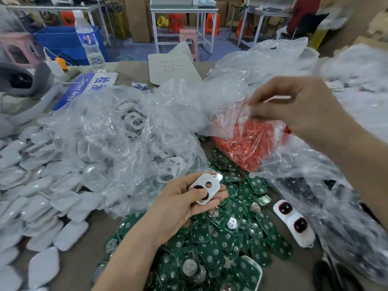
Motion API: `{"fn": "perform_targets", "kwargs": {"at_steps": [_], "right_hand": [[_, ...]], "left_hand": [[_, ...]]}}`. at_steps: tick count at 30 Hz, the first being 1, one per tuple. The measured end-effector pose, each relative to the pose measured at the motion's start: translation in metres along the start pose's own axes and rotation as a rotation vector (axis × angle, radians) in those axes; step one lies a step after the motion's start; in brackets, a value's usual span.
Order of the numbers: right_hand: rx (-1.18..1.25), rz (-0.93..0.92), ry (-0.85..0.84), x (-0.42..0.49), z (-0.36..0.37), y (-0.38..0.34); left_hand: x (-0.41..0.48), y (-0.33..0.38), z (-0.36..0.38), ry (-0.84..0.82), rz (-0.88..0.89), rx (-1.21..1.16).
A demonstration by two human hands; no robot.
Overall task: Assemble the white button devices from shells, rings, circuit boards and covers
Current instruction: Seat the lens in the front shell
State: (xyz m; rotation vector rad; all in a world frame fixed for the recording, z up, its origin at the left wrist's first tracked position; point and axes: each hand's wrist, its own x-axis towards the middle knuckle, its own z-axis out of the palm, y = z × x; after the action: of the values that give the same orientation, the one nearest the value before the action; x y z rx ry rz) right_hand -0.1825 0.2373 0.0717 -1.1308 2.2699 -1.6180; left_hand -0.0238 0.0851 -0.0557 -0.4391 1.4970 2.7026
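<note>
Left hand (184, 204): fingers and thumb curled round one white shell (204, 189), held above the near edge of the board pile. The shell has two round holes. One is bare; the other shows a dark ring at its rim, partly under the thumb.

Right hand (294, 110): raised over the mouth of the clear bag of red rings (247, 143), motion-blurred. Fingers point down toward the plastic. Cannot tell whether they pinch anything.

Counts on the table (94, 255):
- Second shell (294, 223): one, lying flat at the right edge of the boards, both its holes filled with dark red buttons.
- Green circuit boards (220, 238): a loose overlapping heap at centre front, dozens, too many to count. Several carry a round silver cell.
- White covers (31, 196): dozens, spread in overlapping rows along the left side.
- Clear bag of white shells (126, 133): one, crumpled, left of centre, its contents too many to count.
- Red rings: one bag, packed full, individual pieces not separable.
- Bag of dark parts (315, 196): one, at the right, just beside the second shell.

Far edge: one water bottle (90, 43) standing upright, one blue sign (84, 87) lying flat, one sheet of paper (172, 68) with handwriting.
</note>
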Motion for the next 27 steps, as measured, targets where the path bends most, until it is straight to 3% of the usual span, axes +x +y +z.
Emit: {"fn": "perform_targets", "kwargs": {"at_steps": [3,8,27], "right_hand": [[0.157,0.133,-0.152,-0.051,0.063,0.002],[0.285,0.291,-0.004,-0.073,0.094,0.033],[0.280,0.269,0.015,-0.062,0.091,0.061]], "left_hand": [[-0.002,-0.003,0.002,0.006,0.052,0.044],[-0.003,-0.007,-0.001,0.099,0.123,0.104],[0.003,-0.010,-0.008,0.209,0.186,0.183]]}}
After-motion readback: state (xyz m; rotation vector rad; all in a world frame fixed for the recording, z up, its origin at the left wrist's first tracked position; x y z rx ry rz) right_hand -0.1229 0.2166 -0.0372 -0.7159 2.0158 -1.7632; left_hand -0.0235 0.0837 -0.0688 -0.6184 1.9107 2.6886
